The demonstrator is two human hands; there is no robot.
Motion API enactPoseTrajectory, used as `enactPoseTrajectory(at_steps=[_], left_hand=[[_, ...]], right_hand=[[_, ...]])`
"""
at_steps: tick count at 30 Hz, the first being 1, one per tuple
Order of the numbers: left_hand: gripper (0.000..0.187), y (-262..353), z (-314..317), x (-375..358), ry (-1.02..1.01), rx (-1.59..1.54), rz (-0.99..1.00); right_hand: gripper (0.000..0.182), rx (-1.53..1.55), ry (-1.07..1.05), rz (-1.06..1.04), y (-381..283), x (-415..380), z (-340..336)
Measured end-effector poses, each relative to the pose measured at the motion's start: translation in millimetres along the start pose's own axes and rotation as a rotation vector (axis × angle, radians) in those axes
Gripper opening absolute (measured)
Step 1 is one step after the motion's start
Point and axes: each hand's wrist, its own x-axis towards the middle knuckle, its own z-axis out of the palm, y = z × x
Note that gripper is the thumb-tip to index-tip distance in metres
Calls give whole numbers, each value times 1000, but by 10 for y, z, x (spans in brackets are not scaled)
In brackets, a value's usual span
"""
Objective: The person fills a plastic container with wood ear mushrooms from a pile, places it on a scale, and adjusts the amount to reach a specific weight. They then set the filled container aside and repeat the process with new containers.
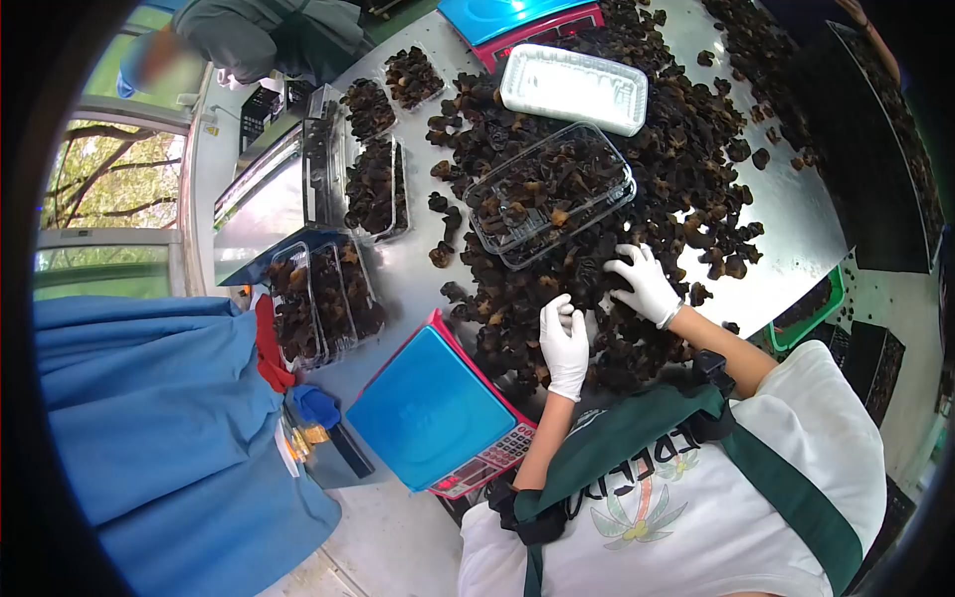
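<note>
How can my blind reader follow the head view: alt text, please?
Gloved left hand and right hand work over a heap of dark, curled pieces on a metal table. A filled tray sits beyond, a blue-topped scale at left.

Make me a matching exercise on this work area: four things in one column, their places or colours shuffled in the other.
1. Nearer scale
2. White tray
3. Green-rimmed tray
4. Left hand

A. Past the right-hand edge of the metal table
B. White-gloved, at the heap of dark pieces
C. Blue top, pinkish-red body
D. Next to the far scale

Pairs: 1-C; 2-D; 3-A; 4-B
</note>
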Motion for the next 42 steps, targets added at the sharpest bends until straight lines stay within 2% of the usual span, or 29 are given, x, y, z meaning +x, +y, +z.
enactPoseTrajectory(at_steps=[3,4,5,7,8,9,11,14,15,16,19,20,23,25,27,29,32,33,35,37,38,39,41,42], left_hand=[[26,-13,-64,-82,38,-40,-24],[26,-22,-86,-100,51,-45,-26],[26,-32,-108,-119,65,-50,-30],[27,-31,-151,-153,86,-35,-32],[27,-52,-166,-176,95,-37,-33],[27,-66,-181,-196,103,-38,-33],[28,-80,-177,-221,102,-56,-39],[29,-104,-156,-248,79,-53,-19],[30,-113,-150,-248,57,-84,-35],[31,-117,-142,-245,48,-97,-40],[31,-75,-171,-255,40,-92,-39],[31,-97,-190,-263,33,-89,-49],[31,-164,-256,-280,50,-74,-72],[31,-175,-295,-328,60,-83,-98],[30,-114,-353,-316,62,-120,-115],[24,-160,-370,-220,119,-187,-169],[23,130,-480,85,148,-234,-82],[23,202,-493,214,160,-180,-80],[27,329,-529,481,249,-35,102],[32,300,-578,811,355,56,149],[35,262,-603,990,347,29,118],[36,230,-615,1151,362,81,108],[37,191,-685,1378,98,-197,-141],[38,159,-695,1441,54,-217,-155]], right_hand=[[30,170,2,-140,143,61,-78],[21,230,66,-138,150,58,-96],[20,333,67,-51,122,75,-158],[20,360,65,-95,-40,143,-424],[20,300,87,-188,-133,189,-571],[21,382,68,-108,-240,235,-706],[24,459,65,-184,-506,427,-990],[31,291,212,-404,-806,906,-1108],[36,214,249,-430,-903,1066,-1081],[32,141,226,-399,-966,1233,-1001],[58,-115,-35,-314,-1039,1537,-701],[72,-188,-212,-272,-1058,1571,-706],[76,31,-33,-426,-860,1539,-708],[75,143,70,-446,-792,1349,-932],[68,234,73,-338,-771,1015,-1202],[58,299,-95,-327,-733,686,-1392],[49,492,-246,-163,-336,210,-1005],[46,419,-289,-67,-267,131,-889],[43,275,-230,3,-165,53,-792],[39,388,-95,-69,-28,152,-850],[32,483,24,-18,93,241,-791],[29,645,149,136,-64,352,-913],[41,643,411,239,34,673,-835],[44,566,390,274,122,820,-821]])
